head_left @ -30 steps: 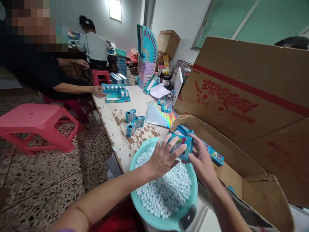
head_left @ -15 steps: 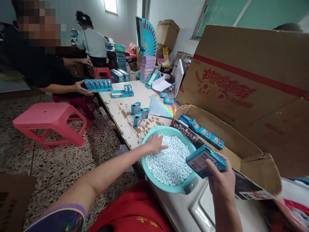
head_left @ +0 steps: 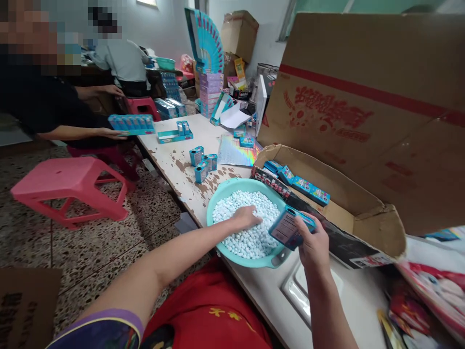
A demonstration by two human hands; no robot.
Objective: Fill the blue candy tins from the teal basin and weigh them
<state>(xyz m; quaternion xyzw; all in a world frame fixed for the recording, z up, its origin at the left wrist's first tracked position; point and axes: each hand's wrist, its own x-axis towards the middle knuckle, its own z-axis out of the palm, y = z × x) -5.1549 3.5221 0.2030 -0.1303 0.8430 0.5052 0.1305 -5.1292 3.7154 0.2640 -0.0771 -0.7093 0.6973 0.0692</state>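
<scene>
Left hand [head_left: 247, 218]: palm down in the round teal plastic basin [head_left: 218, 196], fingers curled loosely into the small pale-blue pellets [head_left: 250, 237].
Right hand [head_left: 312, 242]: fingers wrapped tight around a small blue printed cardboard box [head_left: 288, 228], tilted over the basin's near right rim.
Open brown corrugated carton [head_left: 363, 213]: just right of the basin, holding more blue boxes [head_left: 305, 186].
</scene>
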